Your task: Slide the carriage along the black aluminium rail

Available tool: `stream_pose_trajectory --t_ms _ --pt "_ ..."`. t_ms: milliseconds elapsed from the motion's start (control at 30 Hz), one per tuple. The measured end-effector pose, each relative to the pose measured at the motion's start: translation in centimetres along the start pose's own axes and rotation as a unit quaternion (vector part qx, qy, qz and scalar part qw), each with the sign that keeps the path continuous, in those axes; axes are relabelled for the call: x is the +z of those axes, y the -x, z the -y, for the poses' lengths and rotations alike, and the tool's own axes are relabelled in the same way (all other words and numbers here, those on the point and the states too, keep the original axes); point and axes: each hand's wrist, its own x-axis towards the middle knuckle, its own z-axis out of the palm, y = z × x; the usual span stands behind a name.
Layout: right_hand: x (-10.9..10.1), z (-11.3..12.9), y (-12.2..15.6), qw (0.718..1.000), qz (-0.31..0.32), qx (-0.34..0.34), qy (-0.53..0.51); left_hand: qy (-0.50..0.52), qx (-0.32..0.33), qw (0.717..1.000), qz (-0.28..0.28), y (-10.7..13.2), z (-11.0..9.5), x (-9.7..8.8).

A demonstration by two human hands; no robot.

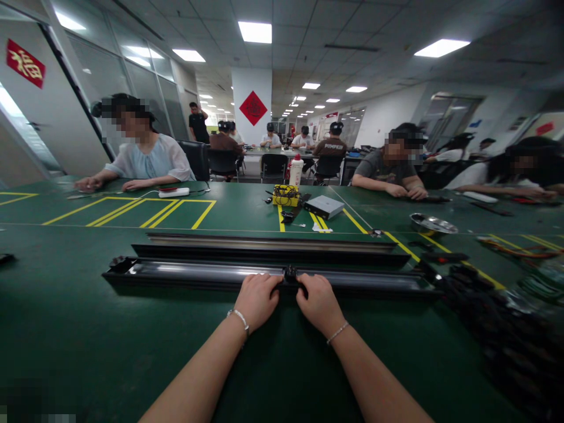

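Note:
A long black channel-shaped rail lies crosswise on the green table in front of me. Near its middle sits a small black fitting. My left hand is curled over the near edge of the rail, its fingertips just left of the fitting. On the other side, my right hand grips the same edge with its fingertips close to the fitting. Whether the fingertips press on the fitting itself is hard to tell. Another black fitting is at the rail's left end. Behind lies a second long black rail.
A pile of black parts lies at the right, near a metal bowl. Farther back are a grey box, a yellow holder with cables and a white bottle. Several people sit around the tables.

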Motion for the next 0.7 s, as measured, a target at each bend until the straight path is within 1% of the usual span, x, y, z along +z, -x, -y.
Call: stream_pose_trajectory --t_ms 367,700 --pt "-0.55 0.19 0.04 1.0 -0.007 0.02 0.017 -0.005 -0.006 1.0 0.002 -0.04 -0.08 0.03" --pt "-0.25 -0.06 0.1 1.0 -0.01 0.019 0.02 -0.015 -0.007 1.0 0.013 -0.02 -0.34 -0.25"
